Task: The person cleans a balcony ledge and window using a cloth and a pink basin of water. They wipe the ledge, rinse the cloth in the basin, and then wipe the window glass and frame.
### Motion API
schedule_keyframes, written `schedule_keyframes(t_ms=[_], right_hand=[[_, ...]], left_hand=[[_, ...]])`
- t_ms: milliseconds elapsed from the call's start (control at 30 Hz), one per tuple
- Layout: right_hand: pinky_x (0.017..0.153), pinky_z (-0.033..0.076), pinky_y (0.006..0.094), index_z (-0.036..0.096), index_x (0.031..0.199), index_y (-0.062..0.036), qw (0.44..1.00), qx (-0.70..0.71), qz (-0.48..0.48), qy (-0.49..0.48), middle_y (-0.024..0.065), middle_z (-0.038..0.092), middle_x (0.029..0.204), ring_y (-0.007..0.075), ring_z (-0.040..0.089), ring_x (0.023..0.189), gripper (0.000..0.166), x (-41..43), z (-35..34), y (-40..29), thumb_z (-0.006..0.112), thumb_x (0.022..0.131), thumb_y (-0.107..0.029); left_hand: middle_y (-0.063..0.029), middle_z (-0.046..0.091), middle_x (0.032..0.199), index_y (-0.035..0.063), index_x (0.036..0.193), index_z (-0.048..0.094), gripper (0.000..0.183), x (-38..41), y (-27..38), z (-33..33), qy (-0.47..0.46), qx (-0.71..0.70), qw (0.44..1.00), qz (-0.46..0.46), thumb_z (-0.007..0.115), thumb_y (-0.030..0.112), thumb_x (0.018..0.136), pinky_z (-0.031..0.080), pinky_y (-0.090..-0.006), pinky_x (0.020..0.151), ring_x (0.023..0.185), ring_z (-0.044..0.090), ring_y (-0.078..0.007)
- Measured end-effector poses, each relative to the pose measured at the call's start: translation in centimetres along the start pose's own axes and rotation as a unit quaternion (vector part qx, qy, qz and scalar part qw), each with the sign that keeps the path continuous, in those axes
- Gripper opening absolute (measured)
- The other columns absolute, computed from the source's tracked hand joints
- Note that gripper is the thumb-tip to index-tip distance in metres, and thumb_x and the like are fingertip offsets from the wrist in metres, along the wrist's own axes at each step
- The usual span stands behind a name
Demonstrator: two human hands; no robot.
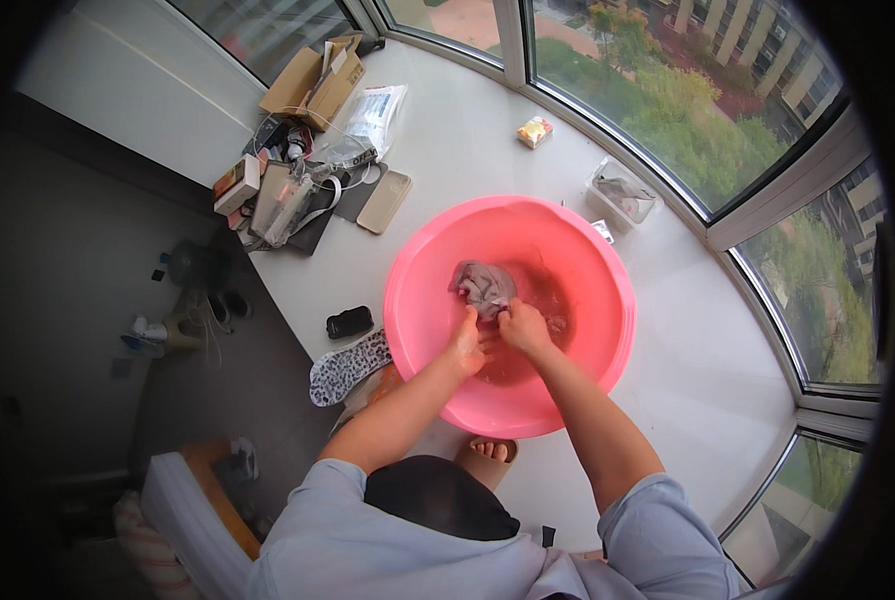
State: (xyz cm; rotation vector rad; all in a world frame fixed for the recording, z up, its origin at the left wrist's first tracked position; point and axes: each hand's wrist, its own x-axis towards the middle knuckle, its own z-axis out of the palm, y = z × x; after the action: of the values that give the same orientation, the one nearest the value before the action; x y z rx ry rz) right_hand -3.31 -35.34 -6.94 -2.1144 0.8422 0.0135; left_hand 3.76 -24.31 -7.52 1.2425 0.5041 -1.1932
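Note:
A large round pink plastic basin (pixel 425 251) stands before me, with murky water (pixel 522 360) in its bottom. In it lies a bunched, wet, greyish cloth (pixel 486 285), resting partly on the basin's left inner side. My right hand (pixel 524 327) is closed on the cloth's lower right end, fingers curled and knuckles up. Just left of it, my left hand (pixel 470 345) has its palm turned inward and its fingers apart, with the thumb tip close to the cloth's lower edge. Whether that thumb touches the cloth is hard to tell.
Windows (pixel 642 112) curve around the white surface (pixel 702 330). An open cardboard box (pixel 327 82), a phone case (pixel 384 202) and other clutter sit at upper left. A clear plastic container (pixel 620 195) stands beyond the basin. Left of the basin lie a leopard-print insole (pixel 348 369) and a black object (pixel 349 322).

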Motion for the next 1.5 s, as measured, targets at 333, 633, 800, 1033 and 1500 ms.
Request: schedule_keyframes(t_ms=[333, 633, 800, 1033, 1500], right_hand=[[0.057, 0.050, 0.0407, 0.068, 0.077, -0.0071, 0.968, 0.027, -0.202, 0.148, 0.0140, 0.062, 0.070, 0.0302, 0.063, 0.068, 0.032, -8.9, -3.8, -9.7, 0.067, 0.080, -0.039], [0.061, 0.051, 0.0441, 0.065, 0.064, -0.0045, 0.967, -0.108, -0.148, 0.178, 0.0130, 0.064, 0.067, 0.0313, 0.064, 0.069, 0.042, -1.1, -4.8, -2.6, 0.049, 0.091, -0.032], [0.092, 0.045, 0.0449, 0.055, 0.121, -0.0118, 0.971, -0.124, 0.096, 0.181, 0.0146, 0.043, 0.133, 0.0298, 0.050, 0.114, 0.034, 1.0, -3.7, 0.6, 0.050, 0.090, -0.023], [0.095, 0.045, 0.0475, 0.048, 0.127, -0.0194, 0.980, -0.186, -0.054, -0.038, 0.0141, 0.045, 0.128, 0.0408, 0.046, 0.114, 0.055, 0.2, -3.2, 0.7, 0.062, 0.076, -0.010], [0.076, 0.045, 0.0453, 0.045, 0.084, -0.0046, 0.981, 0.191, -0.030, -0.005, 0.0201, 0.056, 0.090, 0.0375, 0.058, 0.086, 0.026, -2.2, -3.0, -5.0, 0.063, 0.071, -0.017]], left_hand=[[-0.0077, 0.061, 0.095, 0.0099, 0.117, 0.054, 0.047, -0.9, -0.1, 0.3, -0.123, 0.051, 0.970, 0.206, 0.042, 0.049, 0.094, 0.051, -0.0359, 0.075, 0.087, 0.060, -0.0226], [-0.0053, 0.063, 0.102, 0.0112, 0.106, 0.058, 0.035, -4.9, 2.2, 3.5, -0.161, -0.061, 0.984, 0.052, 0.042, 0.040, 0.097, 0.052, -0.0392, 0.080, 0.094, 0.062, -0.0194], [-0.0084, 0.046, 0.132, 0.0184, 0.122, 0.048, 0.038, -1.3, 2.9, -0.4, 0.062, -0.042, 0.994, 0.077, 0.048, 0.045, 0.095, 0.033, -0.0526, 0.103, 0.120, 0.047, -0.0291], [-0.0094, 0.026, 0.147, 0.0315, 0.142, 0.015, 0.066, 0.5, 0.2, -2.4, 0.132, 0.039, 0.990, 0.037, 0.055, 0.041, 0.091, 0.027, -0.0683, 0.096, 0.131, 0.032, -0.0367], [-0.0074, 0.042, 0.137, 0.0216, 0.133, 0.040, 0.043, -0.1, 1.6, -0.7, -0.057, 0.033, 0.997, -0.039, 0.041, 0.044, 0.096, 0.045, -0.0536, 0.094, 0.123, 0.045, -0.0265]])
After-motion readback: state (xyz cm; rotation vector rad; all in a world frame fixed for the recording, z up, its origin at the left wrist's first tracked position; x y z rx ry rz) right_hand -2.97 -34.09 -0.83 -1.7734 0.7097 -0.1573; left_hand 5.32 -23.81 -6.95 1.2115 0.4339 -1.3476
